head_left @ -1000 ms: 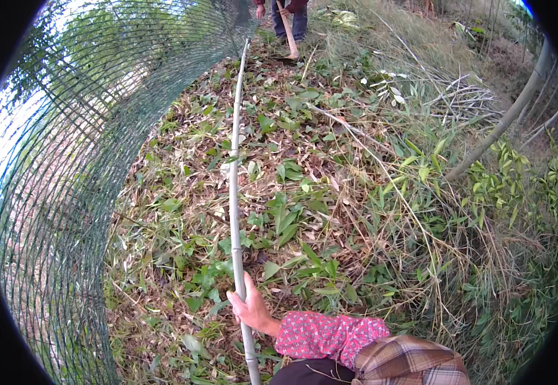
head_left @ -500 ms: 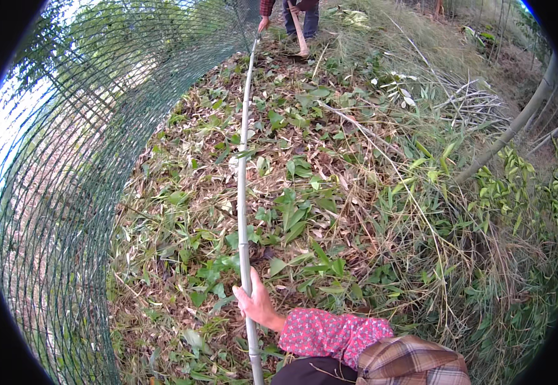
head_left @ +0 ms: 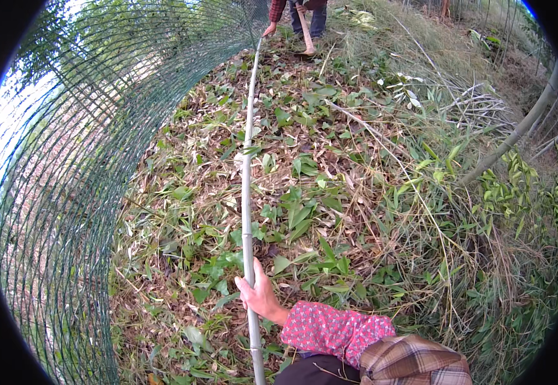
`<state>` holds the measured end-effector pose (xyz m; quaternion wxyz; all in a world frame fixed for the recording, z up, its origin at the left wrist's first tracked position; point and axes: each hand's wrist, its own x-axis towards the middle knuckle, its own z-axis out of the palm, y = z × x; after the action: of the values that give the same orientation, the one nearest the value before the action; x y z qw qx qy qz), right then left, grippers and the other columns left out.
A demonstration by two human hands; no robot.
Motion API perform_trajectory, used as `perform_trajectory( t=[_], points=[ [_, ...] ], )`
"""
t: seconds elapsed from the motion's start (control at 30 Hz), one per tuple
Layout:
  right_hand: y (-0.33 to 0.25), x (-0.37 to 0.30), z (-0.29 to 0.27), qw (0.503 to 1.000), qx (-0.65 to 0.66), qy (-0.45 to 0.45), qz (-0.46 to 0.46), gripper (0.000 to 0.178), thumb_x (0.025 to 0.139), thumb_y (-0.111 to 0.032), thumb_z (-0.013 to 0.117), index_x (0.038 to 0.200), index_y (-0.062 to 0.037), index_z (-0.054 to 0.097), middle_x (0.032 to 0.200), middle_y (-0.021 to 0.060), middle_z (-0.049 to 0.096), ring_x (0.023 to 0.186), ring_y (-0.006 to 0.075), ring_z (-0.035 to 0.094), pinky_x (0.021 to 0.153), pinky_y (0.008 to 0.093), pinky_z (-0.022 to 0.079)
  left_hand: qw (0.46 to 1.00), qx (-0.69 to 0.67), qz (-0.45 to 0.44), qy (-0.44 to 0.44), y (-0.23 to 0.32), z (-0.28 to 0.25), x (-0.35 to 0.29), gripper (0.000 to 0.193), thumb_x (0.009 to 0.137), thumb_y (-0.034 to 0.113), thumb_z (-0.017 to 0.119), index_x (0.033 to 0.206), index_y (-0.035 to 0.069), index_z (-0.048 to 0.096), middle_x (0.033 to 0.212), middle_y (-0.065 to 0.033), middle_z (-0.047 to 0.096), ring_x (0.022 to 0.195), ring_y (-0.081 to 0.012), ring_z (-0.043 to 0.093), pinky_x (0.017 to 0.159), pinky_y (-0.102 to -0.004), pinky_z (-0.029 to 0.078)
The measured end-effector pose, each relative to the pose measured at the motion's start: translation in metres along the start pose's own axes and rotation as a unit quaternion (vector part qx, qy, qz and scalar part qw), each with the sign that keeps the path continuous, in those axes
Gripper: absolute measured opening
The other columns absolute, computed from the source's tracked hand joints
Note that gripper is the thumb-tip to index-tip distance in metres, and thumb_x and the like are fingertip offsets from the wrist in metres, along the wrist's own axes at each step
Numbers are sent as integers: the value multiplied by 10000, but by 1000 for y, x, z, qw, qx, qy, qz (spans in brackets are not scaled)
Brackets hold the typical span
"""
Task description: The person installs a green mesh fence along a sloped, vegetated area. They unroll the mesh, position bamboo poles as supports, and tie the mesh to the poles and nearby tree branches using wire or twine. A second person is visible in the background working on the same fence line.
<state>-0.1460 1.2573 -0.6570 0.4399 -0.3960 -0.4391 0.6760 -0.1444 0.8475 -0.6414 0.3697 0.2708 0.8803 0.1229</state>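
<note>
A long pale bamboo pole (head_left: pixel 247 186) runs from the bottom edge, beside my leg, away toward the far end of the slope. My right hand (head_left: pixel 261 295), in a pink floral sleeve, is wrapped round its near part, thumb and fingers on either side. My left hand is out of view. At the far end, another person's hand (head_left: pixel 270 29) in a red checked sleeve is at the pole's tip. That person's other hand holds a wooden-handled hoe (head_left: pixel 307 35), its head near the ground.
Green netting (head_left: pixel 67 231) stands along the left, curving to the far end. Leaf litter and low green plants (head_left: pixel 298 218) cover the ground. To the right are a thin dry stem (head_left: pixel 413 186), cut branches (head_left: pixel 478 106), a leaning bamboo stalk (head_left: pixel 516 131) and tall grass.
The view has shifted slightly, so the scene sits a little lower and to the right. My right hand keeps its grip on the pole; the other person's hand remains at the far tip.
</note>
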Motion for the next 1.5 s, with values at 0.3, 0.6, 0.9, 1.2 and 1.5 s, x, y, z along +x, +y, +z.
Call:
perform_trajectory(
  t=[0.3, 0.6, 0.9, 1.2, 1.5],
  points=[
    [3, 7, -7, 998, -54, 18, 19, 658, 892, -139, 555, 1405, -14, 163, 661, 24, 498, 436, 103, 489, 365, 250, 438, 1000, -1, -2, -20, 3, -3, 5, 194, 816, 188, 542, 969, 73, 577, 655, -177, 591, 591, -380, 582, 519, -455, 448],
    [0, 8, -9, 999, -40, 10, 15, 622, 894, -132, 545, 1401, -44, 194, 650, 18, 495, 432, 94, 483, 365, 249, 433, 1000, -4, -2, -28, 4, -7, 6, 195, 818, 190, 545, 969, 69, 577, 659, -177, 592, 593, -380, 581, 521, -453, 447],
    [-5, 3, -10, 999, -26, 5, 29, 627, 890, -126, 549, 1401, -42, 196, 655, 8, 483, 441, 95, 490, 367, 249, 442, 999, -13, -5, -37, 4, -7, 4, 197, 820, 192, 549, 969, 65, 577, 664, -178, 593, 596, -379, 580, 523, -451, 447],
    [-7, -1, -7, 999, -18, -2, 40, 624, 895, -131, 549, 1399, -46, 191, 676, 15, 490, 455, 96, 496, 365, 246, 461, 999, -17, -10, -44, 5, -10, 0, 199, 822, 193, 553, 969, 60, 576, 668, -178, 594, 598, -379, 579, 525, -449, 446],
    [-4, 0, -10, 999, -2, 0, 39, 622, 896, -108, 535, 1396, -27, 174, 670, 18, 477, 451, 99, 495, 359, 244, 457, 998, -18, -7, -54, 7, -16, 7, 202, 824, 195, 556, 969, 56, 576, 673, -179, 594, 601, -378, 579, 527, -448, 445]
  ],
)
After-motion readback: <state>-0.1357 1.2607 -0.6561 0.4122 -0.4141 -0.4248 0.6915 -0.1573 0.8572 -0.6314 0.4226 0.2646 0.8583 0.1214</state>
